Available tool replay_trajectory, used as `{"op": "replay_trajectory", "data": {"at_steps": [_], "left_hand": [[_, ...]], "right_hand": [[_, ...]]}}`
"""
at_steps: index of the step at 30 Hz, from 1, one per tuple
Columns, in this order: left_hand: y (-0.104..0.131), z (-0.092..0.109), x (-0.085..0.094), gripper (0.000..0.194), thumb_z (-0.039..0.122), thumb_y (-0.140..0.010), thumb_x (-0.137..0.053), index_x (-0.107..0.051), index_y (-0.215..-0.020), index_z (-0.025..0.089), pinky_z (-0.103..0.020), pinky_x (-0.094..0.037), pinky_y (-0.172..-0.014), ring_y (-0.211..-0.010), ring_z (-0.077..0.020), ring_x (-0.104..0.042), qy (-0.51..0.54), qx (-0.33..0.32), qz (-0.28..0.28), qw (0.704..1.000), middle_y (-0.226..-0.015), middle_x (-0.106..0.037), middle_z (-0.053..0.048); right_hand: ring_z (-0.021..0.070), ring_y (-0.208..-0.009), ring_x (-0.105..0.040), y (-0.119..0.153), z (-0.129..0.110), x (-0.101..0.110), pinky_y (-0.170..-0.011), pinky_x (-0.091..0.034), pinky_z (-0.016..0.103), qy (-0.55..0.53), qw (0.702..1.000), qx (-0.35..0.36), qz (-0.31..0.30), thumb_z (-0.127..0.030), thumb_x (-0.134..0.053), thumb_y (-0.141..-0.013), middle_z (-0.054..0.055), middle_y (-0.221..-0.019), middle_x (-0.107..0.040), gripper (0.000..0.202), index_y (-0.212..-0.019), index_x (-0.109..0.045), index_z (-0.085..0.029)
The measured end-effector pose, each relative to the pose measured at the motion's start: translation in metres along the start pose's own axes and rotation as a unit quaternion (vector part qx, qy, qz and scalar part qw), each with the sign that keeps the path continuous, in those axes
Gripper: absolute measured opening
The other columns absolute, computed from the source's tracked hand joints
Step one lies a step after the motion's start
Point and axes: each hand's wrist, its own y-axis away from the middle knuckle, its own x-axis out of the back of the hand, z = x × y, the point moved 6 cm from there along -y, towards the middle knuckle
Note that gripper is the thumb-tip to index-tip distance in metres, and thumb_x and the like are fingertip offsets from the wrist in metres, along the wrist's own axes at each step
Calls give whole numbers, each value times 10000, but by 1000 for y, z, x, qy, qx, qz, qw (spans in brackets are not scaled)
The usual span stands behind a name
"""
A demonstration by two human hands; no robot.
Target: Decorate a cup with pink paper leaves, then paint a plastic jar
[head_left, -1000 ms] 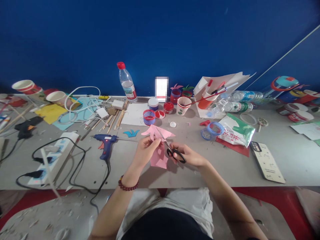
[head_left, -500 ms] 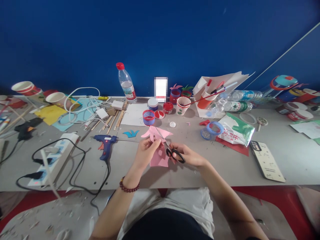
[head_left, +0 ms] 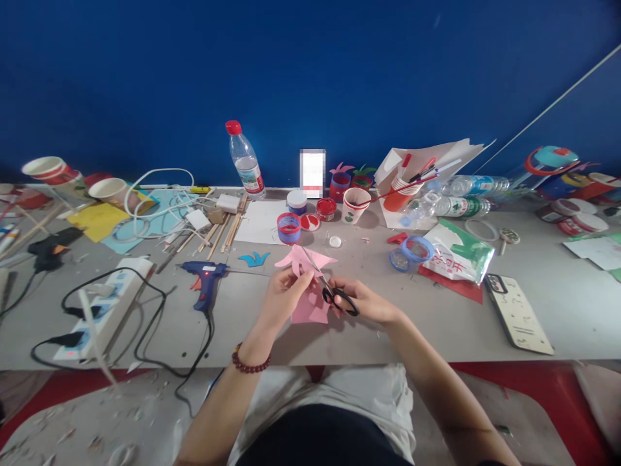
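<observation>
Pink paper (head_left: 310, 309) is pinched in my left hand (head_left: 287, 291), just above the table's front part. Its upper part has pointed, cut-out edges that spread to both sides. My right hand (head_left: 359, 299) is closed round the black handles of a pair of scissors (head_left: 345, 301). The blades point up and to the left and lie against the paper beside my left thumb; how far they are apart is hard to see. A blue paper cutout with pointed leaves (head_left: 254, 259) lies left of the pink paper.
A blue glue gun (head_left: 206, 281) with its cable lies to the left, near a white power strip (head_left: 107, 307). Behind my hands stand paint jars (head_left: 289, 228), a paper cup (head_left: 356, 206) and a water bottle (head_left: 246, 162). A phone (head_left: 519, 314) lies at the right.
The pink paper has shifted very slightly to the right at its edges. Both hands keep their hold and have hardly moved.
</observation>
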Motion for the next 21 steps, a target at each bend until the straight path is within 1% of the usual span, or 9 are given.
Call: {"op": "replay_trajectory", "data": {"at_steps": [5,7,10,12,15,21], "left_hand": [[-4,9,8,292,426,-816,-651,-702,-729,152,-268,-488,-660,-694,-166,-612,-66,-31,-10,997,-708,-687,-50],[-6,15,10,280,409,-824,-634,-674,-721,152,-267,-484,-662,-690,-162,-598,-68,-46,-10,997,-698,-665,-38],[-9,24,12,281,377,-832,-613,-611,-652,161,-250,-460,-656,-665,-139,-555,-50,-73,1,996,-654,-608,-12],[-10,26,12,285,365,-825,-621,-593,-627,162,-240,-440,-637,-646,-128,-533,-43,-71,9,997,-632,-579,-2],[-10,25,12,248,342,-800,-639,-602,-633,162,-230,-414,-592,-615,-118,-509,-45,-51,24,997,-615,-558,8],[-6,23,10,243,335,-784,-648,-590,-618,167,-224,-398,-560,-607,-115,-496,-51,-42,39,997,-613,-535,15]], "right_hand": [[100,-619,-490,0,-1,0,-571,-345,230,-7,1000,7,3,-684,-657,-786,-11,-691,-565,542,-876,-524,-166],[98,-614,-482,0,-1,-1,-572,-339,229,-10,1000,9,-3,-677,-659,-790,-15,-681,-559,537,-873,-524,-164],[95,-607,-470,-1,-1,-2,-565,-327,227,-12,1000,3,-3,-672,-654,-798,-18,-675,-554,529,-878,-517,-167],[94,-605,-460,0,-1,-2,-560,-321,227,-11,1000,-3,-2,-678,-652,-795,-18,-674,-552,535,-878,-511,-169],[93,-594,-454,0,2,0,-546,-316,226,-7,1000,-11,4,-700,-654,-777,-17,-668,-550,557,-880,-509,-172],[95,-599,-466,1,4,1,-539,-319,222,-4,1000,-15,10,-708,-648,-775,-11,-679,-563,562,-883,-494,-178]]}}
